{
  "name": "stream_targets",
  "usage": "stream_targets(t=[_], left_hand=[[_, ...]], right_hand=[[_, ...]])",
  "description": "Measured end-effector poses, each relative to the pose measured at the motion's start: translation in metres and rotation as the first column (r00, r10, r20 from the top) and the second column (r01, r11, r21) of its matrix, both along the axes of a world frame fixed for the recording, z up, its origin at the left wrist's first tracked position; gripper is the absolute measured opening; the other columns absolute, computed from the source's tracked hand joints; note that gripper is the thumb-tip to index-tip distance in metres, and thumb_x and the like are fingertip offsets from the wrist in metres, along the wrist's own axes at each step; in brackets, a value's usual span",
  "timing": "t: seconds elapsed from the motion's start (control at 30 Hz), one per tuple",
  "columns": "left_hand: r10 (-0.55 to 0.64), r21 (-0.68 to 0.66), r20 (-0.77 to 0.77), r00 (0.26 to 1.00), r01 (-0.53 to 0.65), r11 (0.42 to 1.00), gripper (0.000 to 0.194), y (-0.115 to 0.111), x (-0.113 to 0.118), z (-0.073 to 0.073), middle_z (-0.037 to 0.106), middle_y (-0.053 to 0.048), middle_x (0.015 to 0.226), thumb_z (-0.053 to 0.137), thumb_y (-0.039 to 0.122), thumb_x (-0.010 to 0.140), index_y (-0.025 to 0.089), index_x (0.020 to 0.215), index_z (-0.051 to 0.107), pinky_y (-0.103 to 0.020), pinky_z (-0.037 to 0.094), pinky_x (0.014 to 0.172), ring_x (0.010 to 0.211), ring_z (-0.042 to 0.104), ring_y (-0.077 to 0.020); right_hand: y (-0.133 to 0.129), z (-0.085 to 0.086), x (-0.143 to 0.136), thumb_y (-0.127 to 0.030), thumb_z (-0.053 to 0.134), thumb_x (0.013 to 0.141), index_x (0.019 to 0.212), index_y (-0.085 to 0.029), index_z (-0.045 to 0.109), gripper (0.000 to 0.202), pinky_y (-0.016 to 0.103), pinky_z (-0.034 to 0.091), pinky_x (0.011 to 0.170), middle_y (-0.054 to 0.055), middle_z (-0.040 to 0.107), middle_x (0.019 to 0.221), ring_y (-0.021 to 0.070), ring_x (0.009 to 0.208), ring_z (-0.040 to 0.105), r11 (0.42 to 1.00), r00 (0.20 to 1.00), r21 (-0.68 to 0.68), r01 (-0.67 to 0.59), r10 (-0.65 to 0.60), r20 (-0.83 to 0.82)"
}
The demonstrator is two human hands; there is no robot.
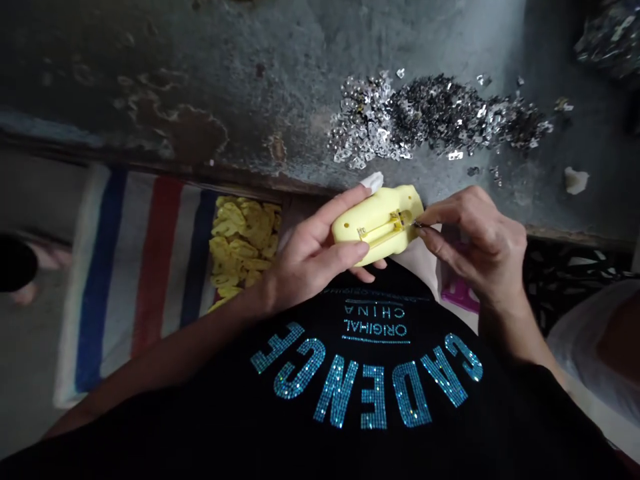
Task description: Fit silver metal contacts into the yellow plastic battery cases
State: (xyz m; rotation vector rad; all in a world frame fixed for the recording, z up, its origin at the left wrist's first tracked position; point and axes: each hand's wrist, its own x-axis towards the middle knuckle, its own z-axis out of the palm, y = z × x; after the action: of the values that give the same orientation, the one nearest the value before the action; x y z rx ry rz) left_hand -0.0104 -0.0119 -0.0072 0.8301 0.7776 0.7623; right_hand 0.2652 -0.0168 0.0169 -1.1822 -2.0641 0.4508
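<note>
the right hand point(477, 233) has its thumb and forefinger pinched together on a small metal piece point(417, 224), mostly hidden by the fingertips, at the right end of a yellow plastic shell point(374, 207); whether the piece touches the shell i cannot tell. the left hand point(315, 250) is clamped around the shell's left part, thumb on the near side, forefinger along the far side with a white covering point(373, 181) on its tip. the shell lies tilted in that grip, just off the near edge of the bench, its long battery slot facing up, with a coil spring point(361, 233) at the slot's left end.

beyond, on the worn grey workbench point(280, 80), a long heap of small shiny metal tabs point(430, 120) spreads toward the right, a few strays around it. right of the heap and nearer sits a white scrap point(576, 180). in the far right corner is a clear plastic bag point(615, 40).

left of the hands, a pile of yellow plastic parts point(245, 233) lies beside a red, white and blue striped woven sheet point(160, 253). a magenta object point(460, 295) shows partly behind the right wrist.
</note>
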Motion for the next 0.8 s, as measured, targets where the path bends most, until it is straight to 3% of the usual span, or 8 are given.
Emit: stream_targets(t=[0.13, 0.33, 0.53, 0.8], left_hand=[[0.016, 0.001, -0.067, 0.998, -0.016, 1.000, 0.073, -0.003, 0.004, 0.011, 0.072, -0.010, 0.168, 0.087, 0.032, 0.103, 0.036, 0.173, 0.064, -0.036, 0.075, 0.073, 0.094, 0.090, -0.0289], [0.014, 0.001, -0.074, 0.997, -0.014, 1.000, 0.078, -0.002, 0.010, 0.023, 0.078, -0.011, 0.158, 0.092, 0.036, 0.099, 0.031, 0.172, 0.065, -0.036, 0.073, 0.073, 0.094, 0.089, -0.0296], [0.010, 0.013, -0.071, 0.997, -0.009, 1.000, 0.075, -0.005, 0.009, 0.022, 0.078, -0.010, 0.159, 0.092, 0.037, 0.100, 0.030, 0.171, 0.066, -0.035, 0.074, 0.076, 0.098, 0.089, -0.0294], [0.020, -0.005, -0.050, 0.999, -0.021, 1.000, 0.075, -0.006, 0.008, 0.020, 0.077, -0.010, 0.160, 0.091, 0.038, 0.102, 0.032, 0.172, 0.064, -0.038, 0.074, 0.078, 0.101, 0.090, -0.0316]], right_hand=[[-0.001, 0.007, -0.002, -0.020, 0.076, 0.110, 0.119, -0.032, 0.078, 0.015, 0.049, 0.061, 0.082, 0.004, 0.083, 0.101, 0.0272, 0.089, 0.073, 0.998, 0.994, 0.036, -0.045, 0.041, 0.102], [-0.003, 0.014, -0.005, -0.021, 0.071, 0.112, 0.122, -0.031, 0.076, 0.015, 0.046, 0.060, 0.085, 0.005, 0.081, 0.102, 0.0275, 0.095, 0.070, 0.996, 0.968, 0.055, -0.067, 0.051, 0.244], [-0.006, 0.016, -0.010, -0.027, 0.072, 0.113, 0.117, -0.033, 0.077, 0.009, 0.046, 0.057, 0.087, 0.004, 0.081, 0.105, 0.0274, 0.097, 0.069, 1.000, 0.955, 0.025, -0.018, 0.010, 0.297], [-0.015, 0.020, -0.011, -0.025, 0.069, 0.114, 0.136, -0.038, 0.079, 0.027, 0.051, 0.059, 0.091, 0.005, 0.085, 0.114, 0.0307, 0.102, 0.074, 1.000, 0.974, 0.002, 0.018, -0.018, 0.224]])
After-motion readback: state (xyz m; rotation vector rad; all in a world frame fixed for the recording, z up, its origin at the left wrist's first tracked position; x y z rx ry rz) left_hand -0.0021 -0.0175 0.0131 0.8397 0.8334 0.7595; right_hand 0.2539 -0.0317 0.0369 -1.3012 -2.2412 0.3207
